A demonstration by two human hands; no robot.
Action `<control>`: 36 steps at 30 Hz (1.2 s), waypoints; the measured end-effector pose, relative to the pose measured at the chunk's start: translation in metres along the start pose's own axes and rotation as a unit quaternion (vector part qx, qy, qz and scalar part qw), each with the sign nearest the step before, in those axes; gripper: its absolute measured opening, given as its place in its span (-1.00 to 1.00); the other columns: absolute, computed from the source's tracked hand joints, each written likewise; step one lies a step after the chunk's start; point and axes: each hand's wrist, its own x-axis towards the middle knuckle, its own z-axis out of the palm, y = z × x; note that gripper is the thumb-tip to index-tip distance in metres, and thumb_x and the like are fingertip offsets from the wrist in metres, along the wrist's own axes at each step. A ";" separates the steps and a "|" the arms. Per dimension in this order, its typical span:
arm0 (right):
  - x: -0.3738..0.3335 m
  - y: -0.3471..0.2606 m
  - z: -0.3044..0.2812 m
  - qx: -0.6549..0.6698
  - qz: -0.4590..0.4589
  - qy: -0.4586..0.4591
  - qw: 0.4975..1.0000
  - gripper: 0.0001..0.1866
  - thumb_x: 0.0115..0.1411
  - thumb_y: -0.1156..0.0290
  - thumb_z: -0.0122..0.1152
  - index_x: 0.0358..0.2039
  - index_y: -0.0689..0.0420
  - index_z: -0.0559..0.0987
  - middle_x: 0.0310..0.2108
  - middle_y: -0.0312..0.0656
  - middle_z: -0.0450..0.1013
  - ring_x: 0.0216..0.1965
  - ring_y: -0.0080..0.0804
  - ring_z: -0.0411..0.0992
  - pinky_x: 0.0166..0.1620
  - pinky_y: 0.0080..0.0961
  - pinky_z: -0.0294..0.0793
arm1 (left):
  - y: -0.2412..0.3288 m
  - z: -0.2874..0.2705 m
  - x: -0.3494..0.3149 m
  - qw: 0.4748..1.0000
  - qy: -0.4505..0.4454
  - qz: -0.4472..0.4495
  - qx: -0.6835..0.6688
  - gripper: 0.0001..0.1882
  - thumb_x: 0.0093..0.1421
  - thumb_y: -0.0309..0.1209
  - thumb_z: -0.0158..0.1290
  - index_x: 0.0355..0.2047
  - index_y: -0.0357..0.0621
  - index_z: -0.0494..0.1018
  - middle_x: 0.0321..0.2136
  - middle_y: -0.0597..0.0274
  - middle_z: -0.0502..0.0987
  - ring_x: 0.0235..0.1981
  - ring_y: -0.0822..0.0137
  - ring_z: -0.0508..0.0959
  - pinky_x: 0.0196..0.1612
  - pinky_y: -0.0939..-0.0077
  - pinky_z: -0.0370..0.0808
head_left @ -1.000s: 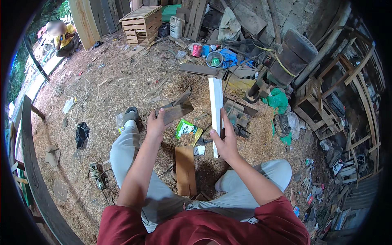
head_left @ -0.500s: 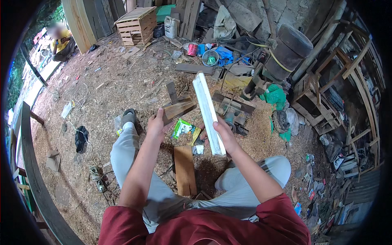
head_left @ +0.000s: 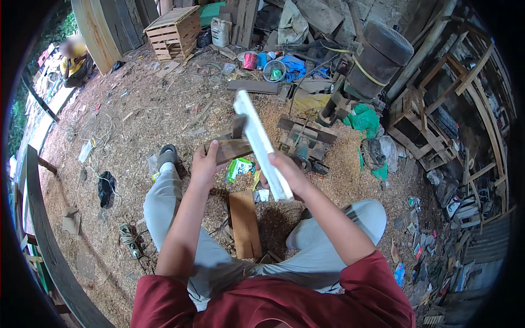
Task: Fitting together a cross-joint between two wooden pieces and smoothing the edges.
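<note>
My left hand (head_left: 203, 165) is closed round one end of a brown wooden block (head_left: 232, 150) with a short dark upright piece (head_left: 239, 126) standing from it. My right hand (head_left: 290, 175) grips a long strip of wood with a white face (head_left: 259, 143) near its lower end. The strip leans to the left and crosses in front of the block's right end; whether the two touch, I cannot tell. Below them, a flat brown board (head_left: 245, 224) lies between my legs. A green and white packet (head_left: 238, 170) lies on the ground just under the block.
Wood shavings cover the ground. Beyond my right hand sits a metal machine (head_left: 306, 141) with a dark bed. A slatted crate (head_left: 173, 34), a white jug (head_left: 220, 33) and a dark drum (head_left: 381, 57) stand farther back. Wooden frames (head_left: 429, 117) are at right; a person (head_left: 76, 63) sits far left.
The white-faced strip has swung its top leftward and now overlaps the wooden block. Both hands keep their holds. The whole view has shifted slightly.
</note>
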 end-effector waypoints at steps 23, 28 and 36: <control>0.010 0.030 -0.026 0.024 0.092 0.131 0.987 -0.38 0.45 0.08 -0.06 0.34 0.27 0.32 -0.04 -0.07 0.53 -0.12 -0.28 0.63 -0.04 -0.30 0.64 | 0.012 0.015 -0.028 0.830 0.082 0.513 0.202 -0.62 0.32 -0.58 0.17 0.12 -0.24 0.39 0.05 -0.05 0.52 0.07 0.13 0.55 0.16 0.24 0.47; 0.019 0.113 -0.055 -0.221 0.146 0.137 0.954 -0.28 0.28 -0.03 0.24 0.31 0.19 0.48 -0.16 -0.05 0.61 -0.21 -0.22 0.61 -0.10 -0.29 0.57 | 0.010 0.016 -0.031 0.661 0.114 0.663 0.331 -0.44 0.12 -0.60 0.29 0.13 -0.18 0.40 0.03 -0.02 0.46 0.05 -0.09 0.46 0.19 -0.01 0.33; 0.025 0.103 -0.056 -0.338 0.038 0.199 0.919 -0.28 0.24 -0.01 0.35 0.27 0.20 0.49 0.10 0.11 0.56 0.11 0.02 0.56 0.17 -0.19 0.51 | 0.006 0.014 -0.043 0.666 0.098 0.644 0.363 -0.38 0.08 -0.67 0.30 0.14 -0.15 0.35 -0.02 -0.03 0.31 0.02 -0.03 0.34 0.12 0.05 0.30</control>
